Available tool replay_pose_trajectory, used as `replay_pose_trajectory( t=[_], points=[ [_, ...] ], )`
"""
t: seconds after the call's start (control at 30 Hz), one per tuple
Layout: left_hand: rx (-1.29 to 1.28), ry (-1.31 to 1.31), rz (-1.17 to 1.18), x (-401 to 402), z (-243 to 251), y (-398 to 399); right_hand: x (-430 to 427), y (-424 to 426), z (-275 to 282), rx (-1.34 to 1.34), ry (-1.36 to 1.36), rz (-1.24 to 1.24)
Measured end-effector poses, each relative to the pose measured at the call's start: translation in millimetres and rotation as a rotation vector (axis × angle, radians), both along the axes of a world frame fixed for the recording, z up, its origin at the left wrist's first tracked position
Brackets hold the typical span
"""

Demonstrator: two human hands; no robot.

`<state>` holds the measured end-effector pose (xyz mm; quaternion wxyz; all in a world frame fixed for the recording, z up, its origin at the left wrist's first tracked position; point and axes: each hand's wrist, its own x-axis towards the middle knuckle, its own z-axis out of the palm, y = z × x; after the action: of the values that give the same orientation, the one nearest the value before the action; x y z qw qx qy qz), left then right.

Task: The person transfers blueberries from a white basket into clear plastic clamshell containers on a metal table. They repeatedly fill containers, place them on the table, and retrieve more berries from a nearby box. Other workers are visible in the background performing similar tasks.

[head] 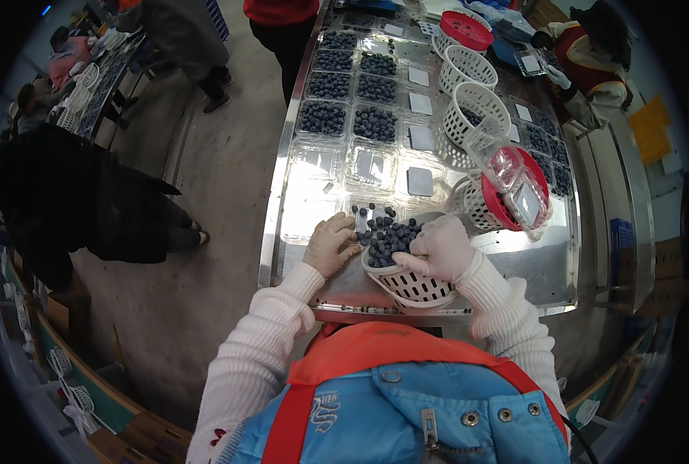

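Note:
My gloved right hand [443, 248] grips the rim of a white perforated plastic basket [417, 287], which tips away from me at the near table edge. Blueberries [392, 239] spill over its far rim towards a clear plastic clamshell tray [367, 219]. At the tray's left side rests my gloved left hand [331, 243], fingers slightly bent, with the thumb apart and nothing seen in its grasp. Beyond lie trays without berries [372, 165], then rows of trays filled with blueberries [375, 124]. Pale square pads [420, 181] lie in a column of clear trays to their right.
To the right, a red basket [531, 174] with clear clamshells on it sits over a white basket [480, 203]. More white baskets [476, 113] stand behind on the metal table [504, 272]. A co-worker [591, 64] handles a clamshell at the far right; other people stand left and beyond.

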<state>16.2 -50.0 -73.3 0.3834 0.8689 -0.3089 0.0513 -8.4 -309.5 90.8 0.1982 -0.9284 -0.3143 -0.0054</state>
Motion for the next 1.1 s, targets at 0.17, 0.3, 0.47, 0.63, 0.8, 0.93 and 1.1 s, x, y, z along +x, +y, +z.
replay_pose_trajectory(
  t=[0.17,0.3,0.47,0.63,0.8,0.93,1.1],
  points=[
    [-0.022,0.071,-0.031,4.8,2.1,0.5,2.9,-1.1,-2.3,0.027,-0.008,-0.006],
    [-0.061,0.033,-0.015,6.2,0.7,0.0,2.1,-0.3,0.6,0.032,0.002,0.003],
    [-0.053,0.041,-0.034,7.1,-0.8,1.9,0.7,-1.5,0.8,0.036,-0.022,-0.02],
    [-0.027,0.048,-0.03,7.3,-2.7,3.2,4.3,-1.2,1.4,0.079,-0.076,0.021],
    [-0.05,0.056,-0.018,7.4,-3.0,3.2,8.5,3.3,1.4,0.084,-0.038,0.017],
    [-0.024,0.049,-0.024,10.6,0.6,2.6,8.5,-1.6,-2.8,0.065,-0.084,0.035],
    [-0.038,0.058,-0.002,9.6,8.0,1.7,3.8,-7.1,1.0,0.149,-0.181,0.106]
  ],
)
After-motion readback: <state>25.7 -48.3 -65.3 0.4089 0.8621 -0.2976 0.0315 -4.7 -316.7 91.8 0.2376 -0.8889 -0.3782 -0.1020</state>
